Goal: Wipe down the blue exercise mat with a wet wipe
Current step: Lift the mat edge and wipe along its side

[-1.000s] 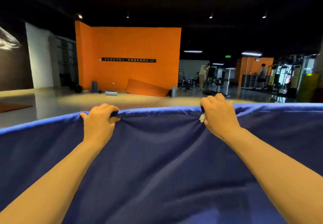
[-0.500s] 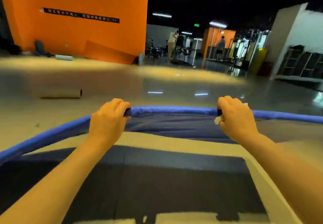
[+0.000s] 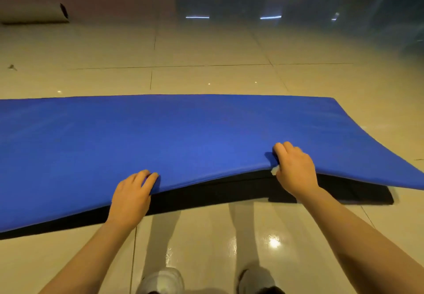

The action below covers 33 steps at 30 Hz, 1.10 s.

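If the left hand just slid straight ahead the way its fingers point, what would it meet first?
Only the blue mat. The left hand grips its near edge, fingers pointing away across the top, and nothing else lies on that surface. Past the far edge, bare floor tiles, as far as visible.

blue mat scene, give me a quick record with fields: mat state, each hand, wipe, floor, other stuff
mat state: blue mat spread over the floor, near edge lifted
left hand: left hand grips the near edge
right hand: right hand grips the near edge and holds the wipe
wipe: white wet wipe peeks out of the right hand
under mat: black mat
floor: glossy beige tiles
other: rolled mat far left
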Tool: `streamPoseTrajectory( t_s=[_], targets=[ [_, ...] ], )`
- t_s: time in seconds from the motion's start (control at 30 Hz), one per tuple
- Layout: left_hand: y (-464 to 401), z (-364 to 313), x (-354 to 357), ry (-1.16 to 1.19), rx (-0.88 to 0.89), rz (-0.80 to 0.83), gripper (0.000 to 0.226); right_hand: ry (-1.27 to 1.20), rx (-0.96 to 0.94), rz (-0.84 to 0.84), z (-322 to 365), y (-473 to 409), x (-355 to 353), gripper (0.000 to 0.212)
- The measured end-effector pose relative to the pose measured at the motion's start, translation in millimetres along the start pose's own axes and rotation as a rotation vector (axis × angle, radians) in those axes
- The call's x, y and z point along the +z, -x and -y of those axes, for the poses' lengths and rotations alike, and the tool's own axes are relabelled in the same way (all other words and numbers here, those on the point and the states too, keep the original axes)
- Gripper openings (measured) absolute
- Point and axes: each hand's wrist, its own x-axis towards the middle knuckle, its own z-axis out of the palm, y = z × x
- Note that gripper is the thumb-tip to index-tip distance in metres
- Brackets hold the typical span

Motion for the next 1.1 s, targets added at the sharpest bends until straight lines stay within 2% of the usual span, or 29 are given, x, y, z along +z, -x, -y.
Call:
streamPoseTrajectory(
  t_s=[0.1,0.27,0.33,0.4,0.47,0.5,0.57,0.63,0.77,0.9,0.97,1.1],
  targets=[
    [-4.7,-2.1,-18.7,0.013,-0.128,0.032,0.057,-0.028,-0.018,-0.119,-2.7,-10.2,-6.1,0.032],
    [-18.9,-15.4,-60.6,-0.014,-0.006,-0.196,0.025,-0.108,-0.014,-0.188,-37.0,-9.4,-19.9,0.034],
    [-7.3,-34.3,-55.1,-0.002,0.067,-0.164,0.032,-0.110,-0.014,-0.140,-61.2,6.3,-14.7,0.034],
    [7.1,-48.8,-36.2,0.032,0.131,-0.055,0.031,-0.095,0.003,-0.039,-75.0,25.6,2.5,0.033],
    [18.5,-54.6,-17.3,0.053,0.157,0.075,0.058,-0.067,0.005,0.085,-79.4,44.2,27.7,0.033],
    [21.7,-54.5,-12.0,0.038,0.145,0.106,0.061,-0.057,-0.014,0.144,-78.9,52.1,39.9,0.034],
    [26.5,-54.8,-8.6,0.043,0.129,0.183,0.055,-0.041,-0.040,0.223,-76.6,62.9,55.8,0.034],
    [29.3,-56.0,-8.4,0.055,0.104,0.192,0.054,-0.032,-0.019,0.270,-74.9,66.7,56.7,0.031],
    [27.2,-56.9,-34.2,0.058,0.058,0.093,0.053,-0.068,-0.005,0.117,-70.8,63.5,36.0,0.031],
    [33.5,-57.0,-57.2,0.078,0.034,-0.123,0.031,-0.066,-0.047,-0.066,-66.3,70.3,8.4,0.040],
    [46.4,-61.4,-49.5,0.079,0.068,-0.107,0.034,-0.054,-0.062,-0.070,-68.6,79.8,11.0,0.042],
    [66.2,-81.0,-8.3,0.102,0.158,0.062,0.038,-0.010,0.047,0.104,-85.2,105.4,47.5,0.042]
  ],
)
